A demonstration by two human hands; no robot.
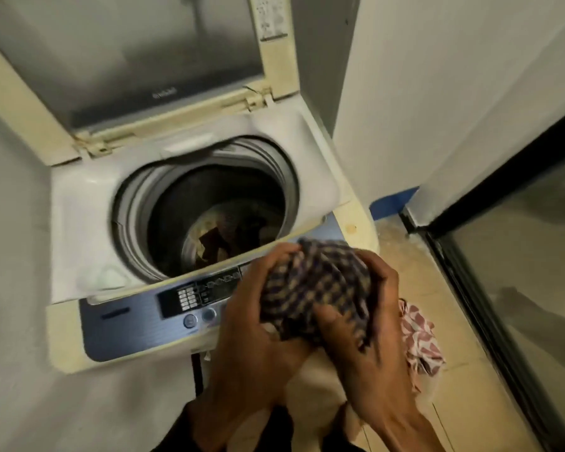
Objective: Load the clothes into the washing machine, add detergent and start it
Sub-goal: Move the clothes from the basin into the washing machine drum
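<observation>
A top-loading washing machine stands open, its lid raised at the back. Some clothes lie at the bottom of the drum. A bunched dark checked cloth hangs over the right end of the blue control panel. My left hand grips it from the left and my right hand grips it from the right and below. A pink and white patterned garment lies lower down to the right, partly hidden by my right hand.
A white wall rises right of the machine. A dark-framed glass door runs along the right side. Beige floor tiles show between the machine and the door. A grey wall sits at the left.
</observation>
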